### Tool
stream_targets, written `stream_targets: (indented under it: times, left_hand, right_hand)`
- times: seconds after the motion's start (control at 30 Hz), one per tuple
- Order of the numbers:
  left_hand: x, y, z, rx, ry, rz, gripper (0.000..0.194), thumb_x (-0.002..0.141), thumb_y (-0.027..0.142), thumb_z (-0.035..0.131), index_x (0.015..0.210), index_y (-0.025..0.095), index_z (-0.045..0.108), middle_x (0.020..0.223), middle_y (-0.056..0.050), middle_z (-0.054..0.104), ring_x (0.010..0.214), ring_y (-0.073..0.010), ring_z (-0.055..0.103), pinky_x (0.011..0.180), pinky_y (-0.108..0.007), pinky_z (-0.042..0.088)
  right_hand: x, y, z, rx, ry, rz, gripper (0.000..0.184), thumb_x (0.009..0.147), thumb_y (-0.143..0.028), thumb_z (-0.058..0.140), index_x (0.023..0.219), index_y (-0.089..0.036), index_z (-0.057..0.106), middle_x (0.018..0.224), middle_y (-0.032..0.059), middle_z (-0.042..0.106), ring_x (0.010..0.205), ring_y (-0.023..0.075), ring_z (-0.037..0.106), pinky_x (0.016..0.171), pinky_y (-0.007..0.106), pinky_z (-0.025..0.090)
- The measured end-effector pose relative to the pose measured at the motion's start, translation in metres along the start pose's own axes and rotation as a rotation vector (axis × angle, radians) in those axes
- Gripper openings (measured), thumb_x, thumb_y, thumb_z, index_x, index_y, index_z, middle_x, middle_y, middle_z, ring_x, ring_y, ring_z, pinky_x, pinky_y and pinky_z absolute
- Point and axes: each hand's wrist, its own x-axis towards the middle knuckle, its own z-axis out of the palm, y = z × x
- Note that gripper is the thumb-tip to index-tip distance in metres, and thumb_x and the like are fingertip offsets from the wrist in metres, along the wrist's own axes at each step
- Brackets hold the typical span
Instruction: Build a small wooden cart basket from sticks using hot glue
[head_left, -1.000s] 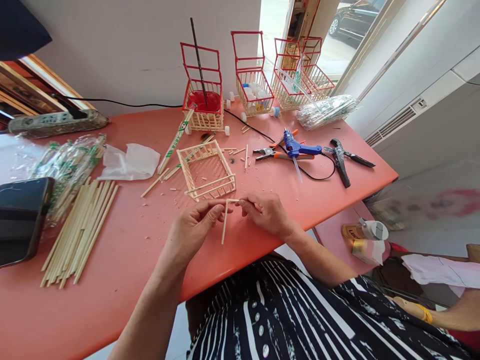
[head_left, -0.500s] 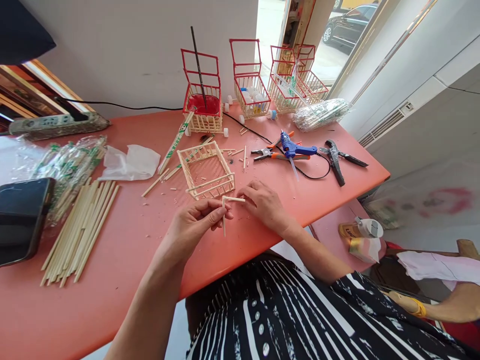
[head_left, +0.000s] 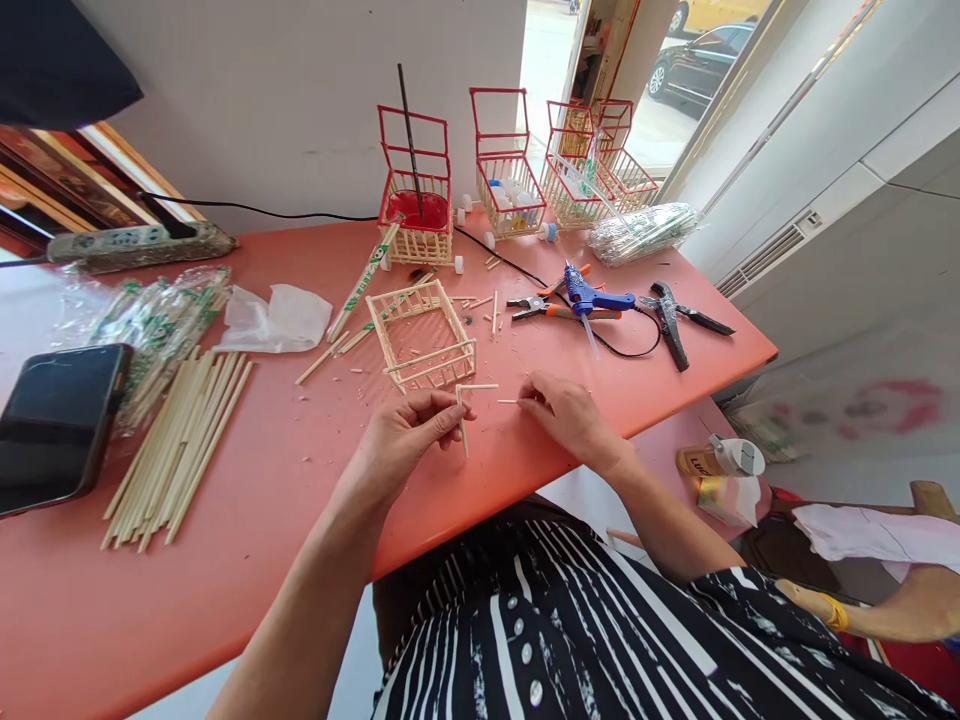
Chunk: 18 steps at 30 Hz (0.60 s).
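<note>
My left hand [head_left: 420, 430] pinches an L-shaped piece of two joined wooden sticks [head_left: 463, 425], one arm pointing down and the other running right. To its right, my right hand [head_left: 566, 415] rests low over the table, thumb and fingertips together on a short thin wooden stick [head_left: 508, 402] whose end points left. The two pieces are apart. Just behind my left hand lies an open basket frame [head_left: 431, 335] built from wooden sticks. Small cut bits of stick are scattered around the frame.
A blue glue gun [head_left: 592, 297], orange-handled pliers [head_left: 536, 307] and black cutters [head_left: 671, 325] lie at right. Red-trimmed stick carts [head_left: 416, 235] stand at the back. At left are loose sticks [head_left: 180, 440] and a phone [head_left: 64, 420]. Another person's arm [head_left: 892, 605] shows at lower right.
My right hand has drawn away to the right from the L-shaped piece, and a short stick now shows at its fingertips. My left hand still holds the L-shaped piece. The view has shifted slightly.
</note>
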Motion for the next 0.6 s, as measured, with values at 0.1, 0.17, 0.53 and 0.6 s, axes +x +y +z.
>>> stream_targets:
  times: [0.1, 0.17, 0.53, 0.6]
  left_hand:
    - [0.002, -0.004, 0.001, 0.006, 0.009, -0.011, 0.037, 0.074, 0.051, 0.084, 0.08, 0.017, 0.075, 0.061, -0.001, 0.067, 0.058, -0.0133, 0.06, 0.058, -0.025, 0.049]
    - [0.003, -0.006, 0.002, 0.005, -0.004, -0.013, 0.038, 0.075, 0.053, 0.083, 0.08, 0.017, 0.073, 0.061, -0.001, 0.068, 0.058, -0.0137, 0.061, 0.058, -0.025, 0.049]
    - [0.003, -0.007, 0.012, 0.285, 0.025, -0.053, 0.038, 0.077, 0.056, 0.075, 0.078, 0.019, 0.067, 0.047, 0.003, 0.059, 0.042, -0.0104, 0.046, 0.044, -0.022, 0.034]
    - [0.003, -0.006, 0.013, 0.323, 0.036, -0.051, 0.039, 0.077, 0.057, 0.072, 0.077, 0.019, 0.067, 0.045, 0.004, 0.057, 0.041, -0.0105, 0.045, 0.044, -0.022, 0.033]
  right_hand:
    - [-0.014, 0.0, 0.001, 0.12, 0.005, -0.086, 0.012, 0.097, -0.009, 0.067, 0.092, -0.02, 0.067, 0.088, 0.0009, 0.072, 0.079, 0.0146, 0.063, 0.076, 0.026, 0.047]
    - [-0.019, -0.003, 0.004, 0.148, -0.002, -0.134, 0.01, 0.1, -0.012, 0.065, 0.097, -0.02, 0.07, 0.095, 0.0031, 0.074, 0.086, 0.0155, 0.066, 0.081, 0.026, 0.049]
    - [-0.028, 0.0, 0.014, 0.087, 0.03, -0.206, 0.013, 0.104, -0.016, 0.061, 0.101, -0.02, 0.073, 0.1, 0.0061, 0.074, 0.096, 0.0185, 0.068, 0.09, 0.03, 0.052]
    - [-0.029, 0.0, 0.014, 0.076, 0.032, -0.206, 0.013, 0.105, -0.017, 0.061, 0.101, -0.02, 0.073, 0.1, 0.0062, 0.074, 0.096, 0.0187, 0.067, 0.09, 0.03, 0.052]
